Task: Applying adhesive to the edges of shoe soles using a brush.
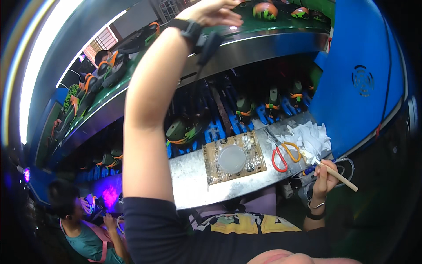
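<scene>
My left arm stretches up over the green conveyor belt [246,27]. My left hand [218,13] has its fingers extended and apart, holding nothing visible. Near it on the belt lie an orange and green shoe part [265,12] and a smaller one [300,13]. At the right, my right hand [325,179] grips a wooden-handled brush [342,178], its pale head tilted toward crumpled white cloths or tissues [310,140]. Beside these lie scissors [286,155] with red and orange handles. A round, shallow, translucent dish [232,159] rests on taped brown cardboard [212,172].
A metal ledge [189,185] runs in front of me. Behind it, dark shoes [183,131] sit among blue holders [214,130]. A blue machine panel [365,53] stands at the right. At the lower left, a co-worker [85,233] works near a violet light.
</scene>
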The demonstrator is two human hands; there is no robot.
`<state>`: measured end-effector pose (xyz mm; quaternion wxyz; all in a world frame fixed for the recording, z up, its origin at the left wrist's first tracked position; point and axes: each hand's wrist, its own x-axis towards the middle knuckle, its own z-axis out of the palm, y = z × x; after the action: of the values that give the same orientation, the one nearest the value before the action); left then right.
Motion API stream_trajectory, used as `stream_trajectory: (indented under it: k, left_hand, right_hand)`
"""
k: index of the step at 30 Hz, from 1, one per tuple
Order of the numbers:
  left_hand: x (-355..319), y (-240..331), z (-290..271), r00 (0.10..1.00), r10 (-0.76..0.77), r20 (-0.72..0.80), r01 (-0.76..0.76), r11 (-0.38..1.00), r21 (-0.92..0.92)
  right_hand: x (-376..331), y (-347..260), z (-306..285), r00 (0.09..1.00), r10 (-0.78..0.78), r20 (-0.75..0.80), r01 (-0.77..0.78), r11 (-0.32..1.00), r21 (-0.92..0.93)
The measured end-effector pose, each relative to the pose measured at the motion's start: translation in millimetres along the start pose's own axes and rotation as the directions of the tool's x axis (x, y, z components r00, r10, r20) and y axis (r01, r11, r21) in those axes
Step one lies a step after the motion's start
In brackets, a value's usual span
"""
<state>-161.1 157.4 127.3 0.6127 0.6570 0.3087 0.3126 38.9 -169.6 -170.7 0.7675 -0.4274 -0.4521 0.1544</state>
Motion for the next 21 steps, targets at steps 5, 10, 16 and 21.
stream_trajectory:
  k: [5,10,16,21]
  left_hand:
    - [-28.8,13.2,-131.5,0.897,0.157,-0.412,0.357,0.293,0.887]
    - [-68.8,-2.2,-231.1,0.783,0.288,-0.552,0.617,-0.243,0.748]
    - [-45.4,-28.1,-268.6,0.775,0.05,-0.63,0.559,-0.52,0.646]
    - [-36.4,-27.3,-247.4,0.884,0.162,-0.439,0.466,-0.395,0.792]
  right_hand:
    - [1.6,19.0,-8.6,0.996,0.075,-0.045,-0.078,0.995,-0.055]
    - [10.8,37.4,-17.3,0.992,0.098,-0.079,-0.105,0.991,-0.088]
    - [20.8,45.0,-15.5,0.987,0.118,-0.107,-0.133,0.979,-0.151]
    - [23.0,56.2,-9.6,0.982,0.178,-0.061,-0.183,0.979,-0.093]
